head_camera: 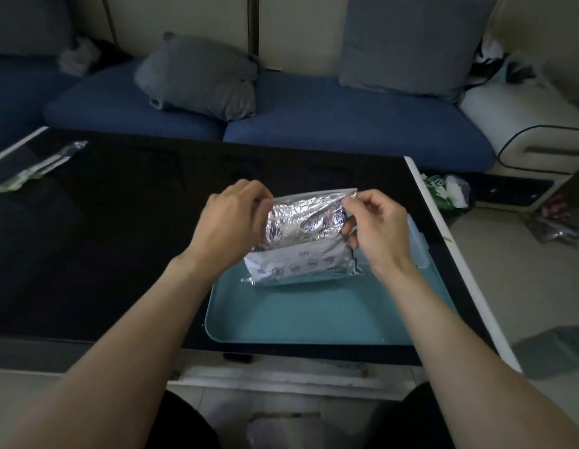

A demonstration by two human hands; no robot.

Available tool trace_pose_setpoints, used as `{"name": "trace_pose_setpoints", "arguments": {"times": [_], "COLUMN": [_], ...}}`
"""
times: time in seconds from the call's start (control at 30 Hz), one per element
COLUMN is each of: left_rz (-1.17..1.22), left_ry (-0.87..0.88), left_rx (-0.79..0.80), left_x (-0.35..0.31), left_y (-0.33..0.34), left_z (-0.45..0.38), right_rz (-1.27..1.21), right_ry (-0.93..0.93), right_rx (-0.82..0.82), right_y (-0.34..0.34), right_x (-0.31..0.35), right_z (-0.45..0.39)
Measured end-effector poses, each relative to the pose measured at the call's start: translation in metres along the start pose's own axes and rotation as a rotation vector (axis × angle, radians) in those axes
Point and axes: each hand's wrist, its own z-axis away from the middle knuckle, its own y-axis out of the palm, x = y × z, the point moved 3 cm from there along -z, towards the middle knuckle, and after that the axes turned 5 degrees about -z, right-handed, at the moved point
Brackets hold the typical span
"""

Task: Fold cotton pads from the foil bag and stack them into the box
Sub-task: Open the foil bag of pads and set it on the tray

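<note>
Hiding its contents: foil bag (306, 236)

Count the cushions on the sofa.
2. One slumped cushion lies on the seat left of centre; one upright cushion leans against the backrest on the right. Others may lie out of view.

The foil bag (306, 231) is crinkled silver metallic film, shiny and creased, with a smoother white printed band low on its face. The box (314, 319) looks like smooth teal plastic with a soft sheen. The counter (119, 238) has a glossy black top that mirrors the room. At its far left corner lies a clear, shiny plastic wrapper (42, 168). The sofa cushions (197, 76) are matt grey cloth.
</note>
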Motion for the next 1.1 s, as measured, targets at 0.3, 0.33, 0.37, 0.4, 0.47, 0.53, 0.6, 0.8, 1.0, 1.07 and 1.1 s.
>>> {"name": "trace_pose_setpoints", "arguments": {"times": [0.3, 0.33, 0.37, 0.4, 0.47, 0.53, 0.6, 0.8, 1.0, 1.07, 1.1], "left_rz": [0.281, 0.437, 0.565, 0.649, 0.711, 0.643, 0.515, 0.231, -0.046, -0.049, -0.033], "left_ry": [-0.364, -0.417, -0.469, -0.497, -0.492, -0.426, -0.352, -0.271, -0.371, -0.314, -0.286], "left_rx": [-0.044, -0.038, -0.045, -0.065, -0.123, -0.185, -0.259, -0.304, 0.241, 0.273, 0.31], "left_x": [0.041, 0.038, 0.036, 0.034, 0.033, 0.03, 0.025, 0.023, 0.04, 0.04, 0.039], "left_y": [-0.014, -0.014, -0.015, -0.017, -0.024, -0.03, -0.034, -0.037, -0.001, 0.005, 0.009], "left_z": [0.009, 0.011, 0.013, 0.015, 0.015, 0.014, 0.014, 0.015, 0.027, 0.025, 0.024], "right_rz": [-0.204, -0.217, -0.229, -0.243, -0.3, -0.39, -0.419, -0.196, 0.163, 0.142, 0.13], "right_ry": [0.034, 0.033, 0.027, 0.018, 0.012, 0.036, 0.035, -0.072, 0.148, 0.125, 0.11], "right_rx": [-0.132, -0.116, -0.097, -0.078, -0.039, 0.016, 0.086, 0.186, 0.148, 0.09, 0.081], "right_y": [0.0, 0.005, 0.009, 0.014, 0.026, 0.04, 0.053, 0.086, 0.097, 0.096, 0.097], "right_x": [-0.005, -0.006, -0.007, -0.005, -0.001, 0.003, 0.002, -0.019, -0.064, -0.064, -0.064], "right_z": [-0.008, -0.008, -0.007, -0.006, -0.003, 0.001, 0.003, -0.004, -0.014, -0.017, -0.019]}}
